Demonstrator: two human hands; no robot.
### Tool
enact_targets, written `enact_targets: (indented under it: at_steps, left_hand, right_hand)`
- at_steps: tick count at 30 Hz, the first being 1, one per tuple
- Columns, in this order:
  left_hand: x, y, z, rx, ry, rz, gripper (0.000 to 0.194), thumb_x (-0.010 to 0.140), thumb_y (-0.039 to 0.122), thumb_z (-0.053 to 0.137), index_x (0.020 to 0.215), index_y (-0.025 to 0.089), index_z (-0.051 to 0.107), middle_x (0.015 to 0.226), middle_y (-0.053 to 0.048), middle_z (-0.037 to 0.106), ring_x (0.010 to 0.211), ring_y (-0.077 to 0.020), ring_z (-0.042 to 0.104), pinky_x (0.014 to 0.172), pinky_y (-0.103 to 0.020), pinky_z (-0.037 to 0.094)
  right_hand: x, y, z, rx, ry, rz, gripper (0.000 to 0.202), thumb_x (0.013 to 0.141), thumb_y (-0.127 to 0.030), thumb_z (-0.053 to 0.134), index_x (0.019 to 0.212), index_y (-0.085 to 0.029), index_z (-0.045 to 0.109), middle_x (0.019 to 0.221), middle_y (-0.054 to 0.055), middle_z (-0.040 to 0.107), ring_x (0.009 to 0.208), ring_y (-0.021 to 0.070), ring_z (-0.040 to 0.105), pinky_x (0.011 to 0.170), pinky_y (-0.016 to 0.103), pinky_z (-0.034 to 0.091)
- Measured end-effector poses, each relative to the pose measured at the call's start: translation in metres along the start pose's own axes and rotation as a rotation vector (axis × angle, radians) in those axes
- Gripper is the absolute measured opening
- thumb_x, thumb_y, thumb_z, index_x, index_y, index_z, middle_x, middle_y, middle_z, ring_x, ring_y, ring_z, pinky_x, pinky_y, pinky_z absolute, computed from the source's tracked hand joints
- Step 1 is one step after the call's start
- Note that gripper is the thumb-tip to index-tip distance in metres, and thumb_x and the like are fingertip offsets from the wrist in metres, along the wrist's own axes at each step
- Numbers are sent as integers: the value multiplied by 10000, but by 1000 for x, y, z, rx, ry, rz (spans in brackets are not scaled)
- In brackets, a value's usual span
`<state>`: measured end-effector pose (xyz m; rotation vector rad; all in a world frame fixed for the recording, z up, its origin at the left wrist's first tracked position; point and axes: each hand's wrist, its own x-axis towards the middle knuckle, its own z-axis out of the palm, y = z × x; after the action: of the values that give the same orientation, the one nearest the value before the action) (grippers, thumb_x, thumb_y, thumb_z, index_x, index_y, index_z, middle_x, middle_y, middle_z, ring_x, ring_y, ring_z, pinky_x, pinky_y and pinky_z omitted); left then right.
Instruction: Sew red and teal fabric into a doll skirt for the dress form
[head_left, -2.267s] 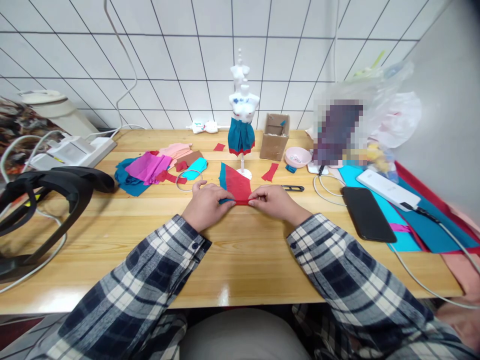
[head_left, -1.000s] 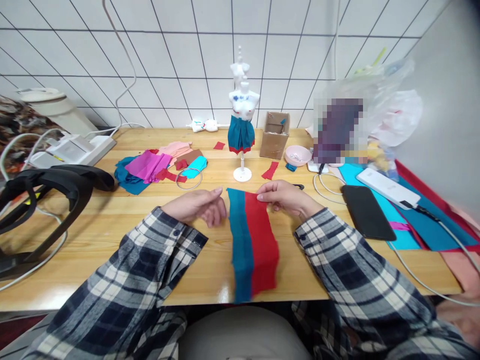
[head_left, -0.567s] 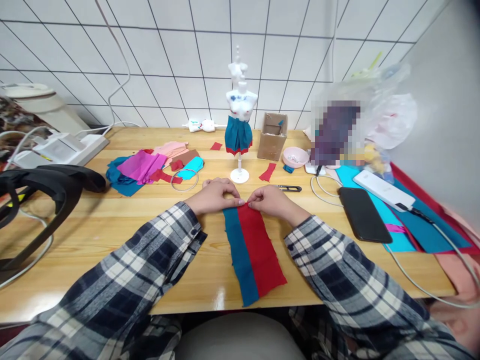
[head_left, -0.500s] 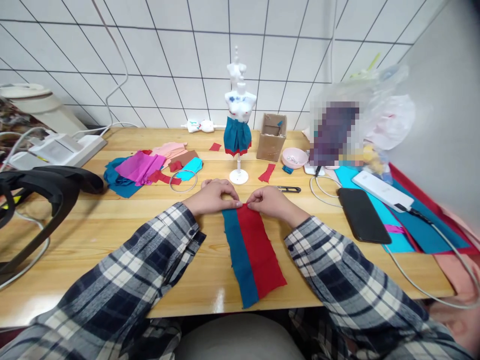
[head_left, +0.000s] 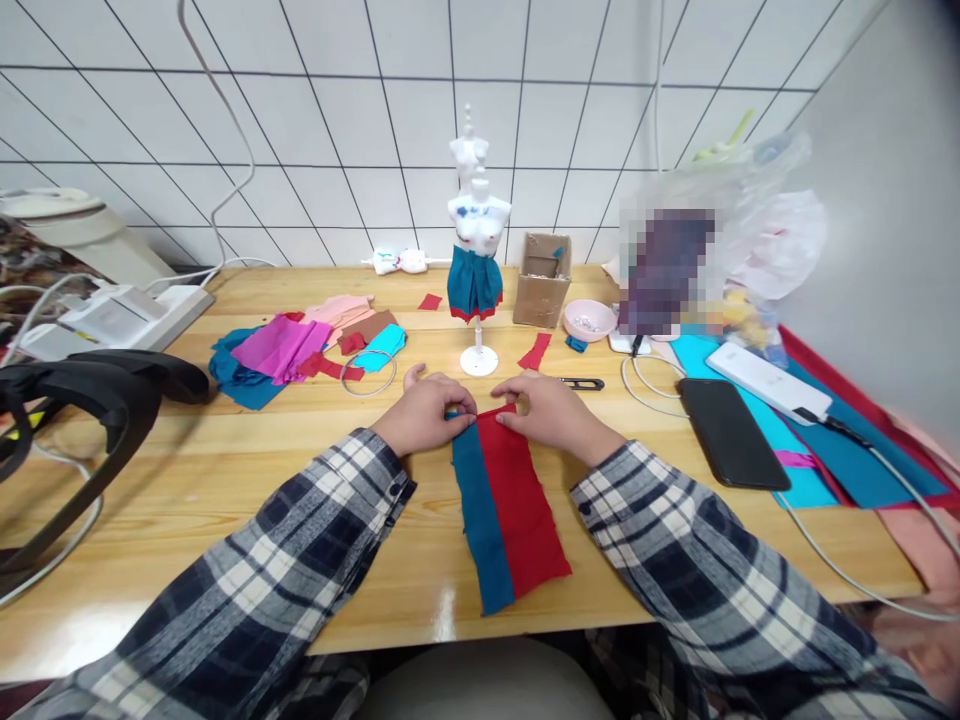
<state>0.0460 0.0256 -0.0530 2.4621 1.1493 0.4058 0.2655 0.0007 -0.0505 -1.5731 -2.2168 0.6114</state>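
A two-coloured strip of cloth [head_left: 517, 500], teal on the left and red on the right, lies lengthwise on the table before me. My left hand [head_left: 429, 408] pinches its far edge near the seam between the colours. At the red side of that same edge, the thumb and fingers of my right hand [head_left: 551, 412] are closed on the cloth. A narrow fold of red shows between the two hands. Beyond them stands a small white dress form [head_left: 480, 225] wearing a teal skirt [head_left: 475, 282] with a red hem.
Fabric scraps [head_left: 281, 345] and a metal ring [head_left: 367, 372] lie to the left. Thread snips [head_left: 583, 384], a pink bowl [head_left: 588, 318] and a cardboard box [head_left: 541, 285] sit behind my right hand. A phone [head_left: 731, 432] and cables are at right, a black headset [head_left: 97, 420] at left.
My right hand has slid a little to the right along the far edge, away from the left hand. A red fold now shows between them. The view has tilted slightly.
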Motion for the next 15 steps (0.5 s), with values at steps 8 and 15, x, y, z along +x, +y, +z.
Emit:
enact_targets:
  at_steps: [8, 15]
  left_hand:
    - [-2, 2, 1, 57, 29, 41, 125, 806, 278, 590, 819, 240, 709, 873, -16, 738, 958, -231, 629, 1114, -592, 80]
    - [-3, 1, 0, 84, 16, 60, 119, 803, 287, 602, 848, 257, 708, 883, -3, 736, 963, -228, 626, 1100, -600, 32]
  right_hand:
    - [-1, 0, -1, -129, -37, -75, 180, 839, -203, 594, 935, -232, 744, 930, 16, 737, 865, 173, 639, 714, 266, 414]
    - [-2, 3, -3, -200, -45, -125, 148, 864, -228, 608, 935, -217, 737, 907, 44, 709, 832, 171, 617, 700, 263, 388]
